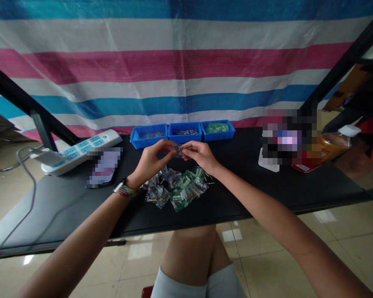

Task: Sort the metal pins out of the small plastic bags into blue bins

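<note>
Both hands meet above a black table (pixel 267 186). My left hand (pixel 152 159) and my right hand (pixel 199 154) pinch a small clear plastic bag (pixel 178 150) between their fingertips. Just below them lies a pile of several small clear bags (pixel 177 186), some holding green parts and some metal ones. A beaded bracelet and a watch sit on my left wrist.
Three blue bins (pixel 182 132) line the table's back edge, holding clear bags, metal pins and green parts. A white power strip (pixel 77 151) and a phone (pixel 104 167) lie at the left. A bottle (pixel 338 142) stands at the right. A striped tarp hangs behind.
</note>
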Demonstrator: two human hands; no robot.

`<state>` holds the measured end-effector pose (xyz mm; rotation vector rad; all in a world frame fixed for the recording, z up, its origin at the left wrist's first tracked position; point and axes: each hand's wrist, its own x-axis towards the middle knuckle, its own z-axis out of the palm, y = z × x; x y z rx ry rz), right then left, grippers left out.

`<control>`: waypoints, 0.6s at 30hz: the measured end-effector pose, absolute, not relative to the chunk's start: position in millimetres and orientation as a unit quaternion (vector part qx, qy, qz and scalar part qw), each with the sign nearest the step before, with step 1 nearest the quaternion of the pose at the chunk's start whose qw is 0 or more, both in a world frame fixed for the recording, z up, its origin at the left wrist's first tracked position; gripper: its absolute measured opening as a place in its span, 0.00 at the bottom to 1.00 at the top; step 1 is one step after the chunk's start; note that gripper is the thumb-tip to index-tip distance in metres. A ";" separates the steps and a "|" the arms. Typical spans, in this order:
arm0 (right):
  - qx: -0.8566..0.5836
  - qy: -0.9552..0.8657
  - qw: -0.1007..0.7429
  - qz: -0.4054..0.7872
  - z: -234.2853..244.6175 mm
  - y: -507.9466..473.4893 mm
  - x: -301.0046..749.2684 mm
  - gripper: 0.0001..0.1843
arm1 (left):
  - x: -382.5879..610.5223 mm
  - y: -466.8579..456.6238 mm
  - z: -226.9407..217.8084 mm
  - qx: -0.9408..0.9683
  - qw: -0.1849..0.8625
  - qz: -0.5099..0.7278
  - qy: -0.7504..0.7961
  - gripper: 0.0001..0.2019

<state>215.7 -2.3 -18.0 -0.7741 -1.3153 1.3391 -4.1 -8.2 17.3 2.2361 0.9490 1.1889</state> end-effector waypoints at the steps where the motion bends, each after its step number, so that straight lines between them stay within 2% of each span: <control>1: -0.326 -0.547 0.532 0.558 -17.5 -2.0 216.6 0.21 | -4.0 -8.7 18.4 0.815 0.203 0.426 0.337 0.10; 3: -0.330 -0.544 0.541 0.550 -16.2 -1.6 218.1 0.21 | -4.3 -9.0 20.6 0.830 0.177 0.422 0.318 0.10; 6: -0.336 -0.539 0.548 0.545 -15.0 -1.2 219.3 0.21 | -5.9 -7.9 22.0 0.848 0.127 0.425 0.290 0.14; 11: -0.327 -0.533 0.535 0.568 -15.6 -1.8 218.7 0.24 | -8.8 -6.1 21.2 0.864 0.048 0.413 0.284 0.08; 15: -0.323 -0.543 0.511 0.582 -16.0 -4.3 216.8 0.24 | -9.2 -6.1 20.1 0.852 0.072 0.414 0.311 0.07; 18: -0.354 -0.587 0.509 0.521 -14.9 -10.4 215.0 0.15 | -9.5 -2.9 17.6 0.809 0.117 0.445 0.365 0.08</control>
